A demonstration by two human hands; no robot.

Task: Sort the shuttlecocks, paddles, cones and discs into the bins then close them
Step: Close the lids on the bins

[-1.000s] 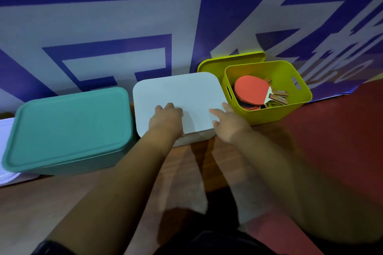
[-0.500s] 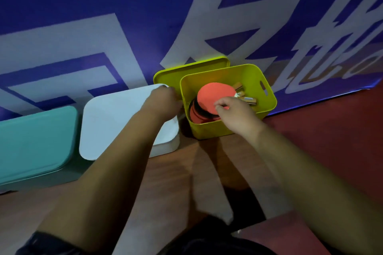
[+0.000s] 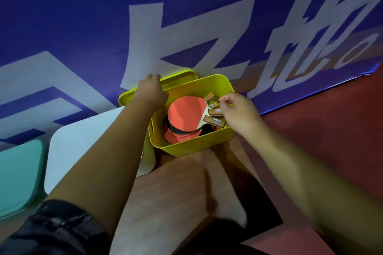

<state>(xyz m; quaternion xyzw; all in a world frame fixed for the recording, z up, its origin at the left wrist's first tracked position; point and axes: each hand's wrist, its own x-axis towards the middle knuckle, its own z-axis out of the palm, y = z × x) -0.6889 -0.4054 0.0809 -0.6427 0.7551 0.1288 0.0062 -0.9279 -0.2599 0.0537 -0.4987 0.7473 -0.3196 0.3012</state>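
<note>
Our left hand (image 3: 151, 91) grips the yellow lid (image 3: 180, 77) at eleven o'clock of the yellow bin (image 3: 192, 147) holding the paddles (image 3: 184, 115), while our right hand (image 3: 238, 112) curls at its three o'clock rim, and we cannot tell whether it grips anything.

The yellow bin (image 3: 192, 148) looks like moulded plastic, smooth, with a soft sheen along its rim; the yellow lid (image 3: 180, 77) behind it is the same plastic. The white lid (image 3: 89, 143) and the teal lid (image 3: 18, 172) are smooth plastic too, matt rather than glossy. The paddles (image 3: 184, 116) in the bin have flat, matt red rubber faces, and their handles (image 3: 214, 121) are bare brown wood. The blue banner (image 3: 83, 16) shows a fine woven grain, like printed cloth or vinyl. The floor (image 3: 176, 182) is smooth, wood-grained brown by the bins and plain matt red further right. The sleeve (image 3: 51, 230) is dark cloth with a faint sheen.
</note>
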